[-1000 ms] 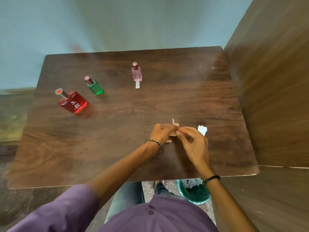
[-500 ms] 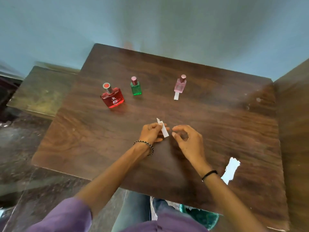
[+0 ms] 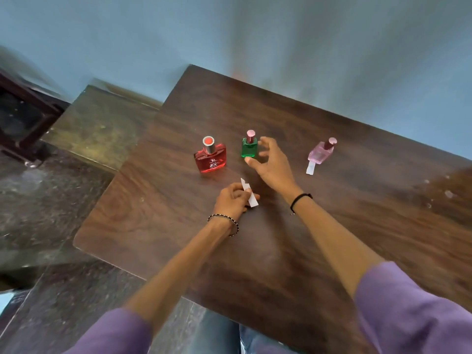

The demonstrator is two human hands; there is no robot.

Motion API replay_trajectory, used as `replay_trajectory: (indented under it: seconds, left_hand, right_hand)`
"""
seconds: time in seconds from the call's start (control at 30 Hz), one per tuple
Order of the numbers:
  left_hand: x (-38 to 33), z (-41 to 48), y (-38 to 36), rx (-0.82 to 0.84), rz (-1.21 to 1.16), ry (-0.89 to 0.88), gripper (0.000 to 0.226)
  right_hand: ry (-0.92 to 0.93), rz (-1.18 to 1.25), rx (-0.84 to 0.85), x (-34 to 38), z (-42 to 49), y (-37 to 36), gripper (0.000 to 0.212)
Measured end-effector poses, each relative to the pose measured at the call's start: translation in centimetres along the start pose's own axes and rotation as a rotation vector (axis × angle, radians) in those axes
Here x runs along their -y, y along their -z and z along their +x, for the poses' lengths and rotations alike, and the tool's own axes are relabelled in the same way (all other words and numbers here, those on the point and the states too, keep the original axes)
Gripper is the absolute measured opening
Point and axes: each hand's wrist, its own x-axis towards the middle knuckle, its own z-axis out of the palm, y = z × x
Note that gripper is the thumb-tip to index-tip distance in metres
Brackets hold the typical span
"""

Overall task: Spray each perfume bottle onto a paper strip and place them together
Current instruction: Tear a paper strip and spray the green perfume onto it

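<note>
Three perfume bottles stand in a row on the dark wooden table (image 3: 332, 226): a red bottle (image 3: 210, 158) at left, a small green bottle (image 3: 249, 146) in the middle, a pink bottle (image 3: 320, 153) at right. A white paper strip (image 3: 309, 167) lies against the front of the pink bottle. My left hand (image 3: 233, 199) pinches another white paper strip (image 3: 249, 194) just above the table. My right hand (image 3: 272, 162) is spread beside the green bottle, thumb below it and fingers right of it, not closed round it.
A lower greenish side table (image 3: 102, 123) adjoins the left edge. A dark wooden frame (image 3: 23, 118) stands at far left on a stone floor. A blue wall rises behind the table. Small white specks (image 3: 439, 192) dot the right side.
My right hand let go of the strip and reached forward to the green bottle. My left hand keeps the strip. The view has swung left, and the torn white paper is out of view.
</note>
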Motion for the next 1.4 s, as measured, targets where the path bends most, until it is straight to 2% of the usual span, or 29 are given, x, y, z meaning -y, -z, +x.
replay_trajectory:
  seconds: [0.07,0.17,0.3,0.5,0.6,0.73,0.9,1.03,1.07,1.17,1.2,1.27,1.3,1.4]
  left_hand:
    - [0.2,0.1,0.2,-0.022,-0.041,0.006,0.012]
    - [0.6,-0.1,0.1,-0.054,-0.076,-0.016,0.024]
    - [1.0,-0.8,0.3,-0.046,-0.034,-0.066,0.017]
    - [1.1,-2.1,0.0,-0.071,0.091,-0.173,0.022]
    - [0.8,-2.8,-0.8,-0.040,0.177,-0.232,0.017]
    - [0.4,-3.9,-2.9,0.039,0.298,-0.275,0.015]
    - [-0.2,-5.8,-6.1,0.165,0.329,-0.357,0.017]
    - [-0.8,-7.2,-8.2,0.281,0.315,-0.331,0.021]
    - [-1.0,-7.5,-8.6,0.292,0.307,-0.322,0.023]
    - [-1.5,-8.5,-9.7,0.360,0.236,-0.264,0.020]
    - [-1.7,-8.9,-10.1,0.402,0.203,-0.254,0.025]
    - [-1.9,-9.3,-10.7,0.475,0.183,-0.231,0.050]
    - [-2.0,-9.6,-11.0,0.495,0.196,-0.225,0.053]
    - [-1.9,-10.1,-11.7,0.523,0.224,-0.262,0.041]
  right_hand:
    - [-0.003,0.016,0.046,0.2,1.7,-0.6,0.066]
    - [0.017,-0.008,0.055,0.1,2.8,-1.0,0.044]
    - [0.003,0.040,0.014,-0.9,1.6,-1.0,0.036]
    - [-0.064,0.466,0.113,-3.5,-6.3,1.2,0.028]
    - [-0.084,0.528,0.153,-4.3,-10.6,2.5,0.019]
    - [-0.124,0.586,0.144,-5.3,-15.3,4.3,0.014]
    - [-0.178,0.690,0.101,-6.3,-19.1,6.4,0.028]
    - [-0.197,0.774,0.067,-7.0,-21.2,7.8,0.007]
    - [-0.197,0.777,0.055,-7.2,-21.6,8.0,0.008]
    - [-0.199,0.776,0.018,-7.4,-22.5,8.7,0.030]
    - [-0.196,0.777,0.005,-7.5,-22.7,8.9,0.035]
    - [-0.196,0.771,-0.015,-7.8,-23.2,9.3,0.039]
    - [-0.199,0.766,-0.023,-7.8,-23.4,9.5,0.037]
    - [-0.185,0.738,-0.037,-8.1,-24.0,9.8,0.019]
